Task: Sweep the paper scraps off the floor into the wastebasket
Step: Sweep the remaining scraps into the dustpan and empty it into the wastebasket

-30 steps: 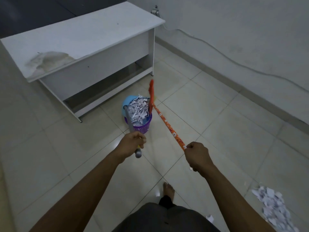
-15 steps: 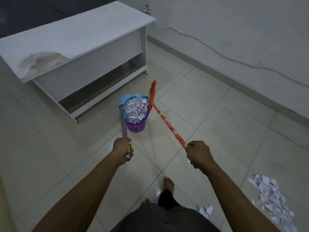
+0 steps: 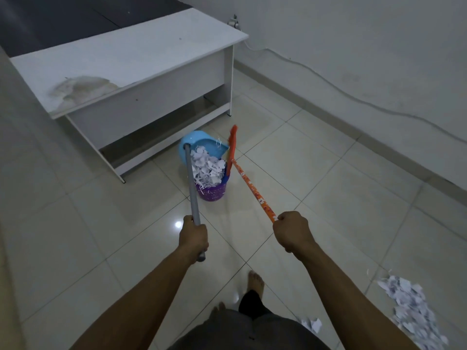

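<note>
My left hand (image 3: 194,236) is fisted, arm outstretched. My right hand (image 3: 292,230) is fisted too, knuckles up, arm extended.

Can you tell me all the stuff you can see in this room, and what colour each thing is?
Rectangular desk: one, white with a brown stain, far left.
Plastic wastebasket: one, purple, on the floor before the desk, heaped with scraps.
Long-handled dustpan: one, light blue with grey handle, tipped over the wastebasket.
Broom: one, orange-red patterned stick, head beside the dustpan.
Paper scraps: one loose pile, white, floor at lower right.
Cable: one, white, along the right wall.
Tiled floor: beige.
Left hand: grips the dustpan handle.
Right hand: grips the broom.
Bare foot: one, bottom centre.
</note>
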